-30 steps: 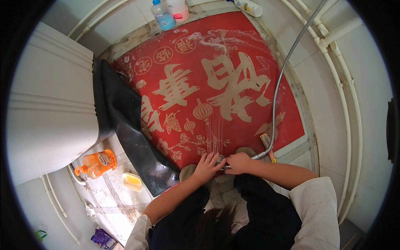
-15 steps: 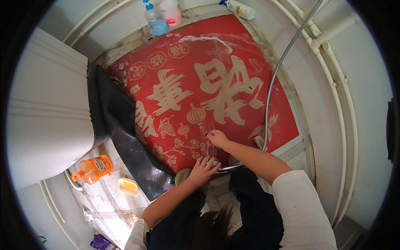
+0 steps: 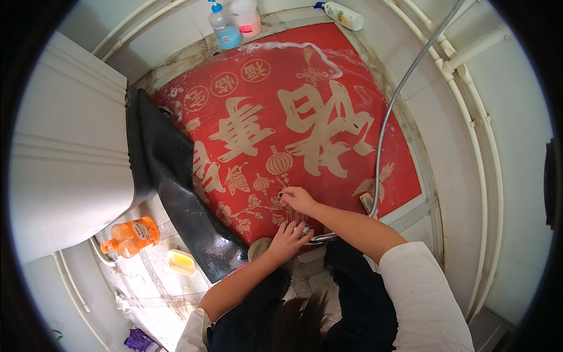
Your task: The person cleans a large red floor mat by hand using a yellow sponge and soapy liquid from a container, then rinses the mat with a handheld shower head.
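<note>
Covering the tiled bathroom floor, a wet red mat; both hands press it, fingers spread

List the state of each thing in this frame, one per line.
Red mat: flat on floor, wet, foam near far edge.
Shower hose: lying across mat.
Left hand: on mat's near edge.
Right hand: pressed on mat.
Orange bottle: lying tipped.
Blue bottle: upright.

1 red mat, 4 bottles, 1 hose, 2 hands
</note>
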The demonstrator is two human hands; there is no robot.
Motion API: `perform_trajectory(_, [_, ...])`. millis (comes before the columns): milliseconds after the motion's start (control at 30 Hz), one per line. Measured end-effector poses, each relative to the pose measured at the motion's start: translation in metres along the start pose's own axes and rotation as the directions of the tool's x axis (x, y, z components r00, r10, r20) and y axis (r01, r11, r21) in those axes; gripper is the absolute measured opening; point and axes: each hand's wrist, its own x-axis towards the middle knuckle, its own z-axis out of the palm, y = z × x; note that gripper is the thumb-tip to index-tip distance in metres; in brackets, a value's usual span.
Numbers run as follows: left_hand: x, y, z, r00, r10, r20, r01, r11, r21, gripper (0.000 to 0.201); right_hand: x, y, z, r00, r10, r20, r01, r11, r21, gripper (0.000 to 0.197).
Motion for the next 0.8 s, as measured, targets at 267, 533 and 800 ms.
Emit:
perform_trajectory(267, [0.002, -0.001, -0.002, 1.0, -0.003, 0.001, 0.003, 1.0, -0.018, 0.036, -0.001, 0.003, -0.005, 0.997, -0.053, -0.052, 0.047, 0.993, -0.11, 0.025])
perform_trajectory(533, [0.012, -0.006, -0.016, 0.996, -0.01, 0.084, 0.031, 0.966, -0.256, 0.042, -0.027, -0.017, -0.009, 0.975, -0.166, -0.147, 0.109, 0.937, -0.333, 0.023])
perform_trajectory(800, [0.006, -0.004, 0.004, 0.957, -0.284, -0.059, 0.223, 0.851, -0.476, 0.033, -0.149, -0.028, -0.039, 0.951, -0.227, 0.21, 0.305, 0.583, -0.753, 0.04])
